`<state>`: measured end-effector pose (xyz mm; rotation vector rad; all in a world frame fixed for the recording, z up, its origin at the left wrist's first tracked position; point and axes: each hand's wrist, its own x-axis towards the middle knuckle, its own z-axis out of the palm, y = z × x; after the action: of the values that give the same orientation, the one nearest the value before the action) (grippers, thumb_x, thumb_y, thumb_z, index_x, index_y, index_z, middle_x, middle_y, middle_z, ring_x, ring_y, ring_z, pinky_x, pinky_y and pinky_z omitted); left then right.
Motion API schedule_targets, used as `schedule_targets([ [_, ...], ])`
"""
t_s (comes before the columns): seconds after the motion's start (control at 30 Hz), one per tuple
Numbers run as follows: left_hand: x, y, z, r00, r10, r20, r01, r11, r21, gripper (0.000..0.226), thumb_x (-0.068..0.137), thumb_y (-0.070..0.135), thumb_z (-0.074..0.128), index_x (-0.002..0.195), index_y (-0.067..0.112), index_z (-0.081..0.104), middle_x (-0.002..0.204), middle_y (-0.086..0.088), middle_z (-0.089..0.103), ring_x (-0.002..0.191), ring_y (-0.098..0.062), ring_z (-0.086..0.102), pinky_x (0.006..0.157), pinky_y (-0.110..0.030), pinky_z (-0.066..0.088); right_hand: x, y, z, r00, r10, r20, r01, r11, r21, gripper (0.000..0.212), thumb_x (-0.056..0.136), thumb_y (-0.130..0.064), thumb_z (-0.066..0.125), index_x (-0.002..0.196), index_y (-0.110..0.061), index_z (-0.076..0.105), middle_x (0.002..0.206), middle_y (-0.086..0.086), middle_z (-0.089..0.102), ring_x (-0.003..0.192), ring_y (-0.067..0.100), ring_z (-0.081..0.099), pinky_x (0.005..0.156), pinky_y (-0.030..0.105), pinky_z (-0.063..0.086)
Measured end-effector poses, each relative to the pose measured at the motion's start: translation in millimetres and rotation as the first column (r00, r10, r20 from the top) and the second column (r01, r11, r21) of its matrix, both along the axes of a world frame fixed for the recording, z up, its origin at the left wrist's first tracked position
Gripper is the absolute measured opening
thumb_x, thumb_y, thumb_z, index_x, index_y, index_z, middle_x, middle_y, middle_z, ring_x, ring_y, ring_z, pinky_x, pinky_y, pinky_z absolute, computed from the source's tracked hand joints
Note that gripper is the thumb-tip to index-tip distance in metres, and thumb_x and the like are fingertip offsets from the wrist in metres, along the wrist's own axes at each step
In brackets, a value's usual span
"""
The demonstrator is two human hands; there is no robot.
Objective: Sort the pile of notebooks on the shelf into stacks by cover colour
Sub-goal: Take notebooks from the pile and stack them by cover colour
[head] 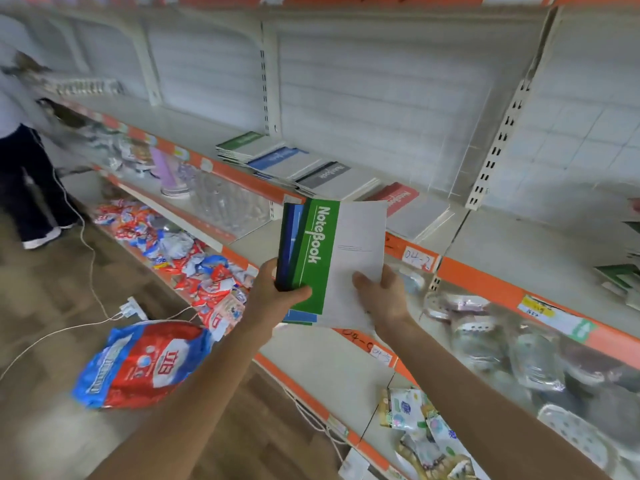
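Note:
I hold a fanned bundle of notebooks (332, 258) in front of the shelf (512, 244); the top one has a green spine strip and white cover, with blue and green ones under it. My left hand (277, 292) grips the bundle's spine side, thumb on the green strip. My right hand (384, 292) pinches the white cover's lower right edge. On the shelf lie separate stacks: green (242, 143), blue (280, 159), grey (329, 178) and red (398, 199).
More green notebooks (620, 275) lie at the shelf's far right. Lower shelves hold glassware (228, 202), snack packets (194, 251) and bagged goods (519, 351). A red and blue bag (145, 362) and a white cable lie on the wooden floor. A person stands at far left (24, 157).

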<state>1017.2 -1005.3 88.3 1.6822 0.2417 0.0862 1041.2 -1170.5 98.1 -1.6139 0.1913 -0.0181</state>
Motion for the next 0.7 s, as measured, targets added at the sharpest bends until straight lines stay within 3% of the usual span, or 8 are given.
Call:
schedule_targets([
  [0.13, 25, 50, -3, 0.997, 0.049, 0.053, -0.052, 0.997, 0.061, 0.059, 0.077, 0.001, 0.072, 0.129, 0.012, 0.046, 0.108, -0.011, 0.066, 0.097, -0.027, 0.064, 0.084, -0.033, 0.053, 27, 53, -2, 0.999, 0.033, 0.006, -0.033, 0.999, -0.009, 0.026, 0.09, -0.005, 0.054, 0.116, -0.009, 0.057, 0.107, 0.005, 0.064, 0.086, 0.021, 0.06, 0.068, 0.027, 0.049],
  [0.23, 47, 97, 0, 0.996, 0.036, 0.086, -0.045, 0.994, 0.096, 0.052, 0.081, -0.001, 0.067, 0.128, 0.013, 0.048, 0.104, -0.006, 0.064, 0.094, -0.024, 0.063, 0.078, -0.025, 0.051, 52, 100, -2, 0.999, 0.032, 0.016, -0.032, 0.999, -0.001, 0.024, 0.089, -0.005, 0.056, 0.113, -0.006, 0.057, 0.103, 0.005, 0.064, 0.076, 0.015, 0.059, 0.051, 0.018, 0.046],
  [0.3, 66, 131, 4, 0.995, 0.019, 0.1, -0.032, 0.992, 0.123, 0.05, 0.083, -0.002, 0.064, 0.128, 0.014, 0.049, 0.104, -0.008, 0.066, 0.096, -0.027, 0.064, 0.082, -0.031, 0.052, 71, 133, 1, 1.0, 0.026, 0.011, -0.026, 1.0, 0.012, 0.017, 0.09, -0.007, 0.057, 0.107, -0.01, 0.056, 0.096, 0.002, 0.062, 0.069, 0.009, 0.057, 0.047, 0.014, 0.043],
  [0.4, 95, 178, 11, 0.996, -0.016, 0.089, 0.003, 0.989, 0.148, 0.043, 0.087, -0.004, 0.058, 0.122, 0.021, 0.051, 0.103, -0.012, 0.065, 0.096, -0.029, 0.063, 0.08, -0.029, 0.052, 97, 177, 8, 1.0, 0.013, -0.007, -0.013, 1.0, 0.028, 0.011, 0.091, -0.007, 0.054, 0.099, -0.015, 0.053, 0.086, -0.001, 0.059, 0.067, 0.007, 0.056, 0.049, 0.016, 0.046],
  [0.5, 124, 212, 14, 0.996, -0.05, 0.071, 0.04, 0.989, 0.14, 0.042, 0.089, -0.006, 0.053, 0.124, 0.017, 0.052, 0.106, -0.009, 0.063, 0.1, -0.026, 0.061, 0.081, -0.028, 0.047, 122, 209, 10, 1.0, -0.013, -0.019, 0.013, 1.0, 0.024, 0.009, 0.091, -0.005, 0.051, 0.094, -0.013, 0.054, 0.086, 0.001, 0.06, 0.073, 0.017, 0.058, 0.063, 0.027, 0.05],
  [0.7, 183, 248, 12, 0.994, -0.111, 0.024, 0.106, 0.983, 0.15, 0.039, 0.091, -0.002, 0.051, 0.125, 0.017, 0.047, 0.11, -0.002, 0.058, 0.105, -0.021, 0.057, 0.087, -0.031, 0.045, 173, 239, 14, 0.994, -0.099, -0.043, 0.1, 0.995, 0.021, 0.013, 0.092, -0.008, 0.047, 0.097, -0.008, 0.059, 0.08, 0.006, 0.06, 0.061, 0.019, 0.052, 0.054, 0.024, 0.042],
])
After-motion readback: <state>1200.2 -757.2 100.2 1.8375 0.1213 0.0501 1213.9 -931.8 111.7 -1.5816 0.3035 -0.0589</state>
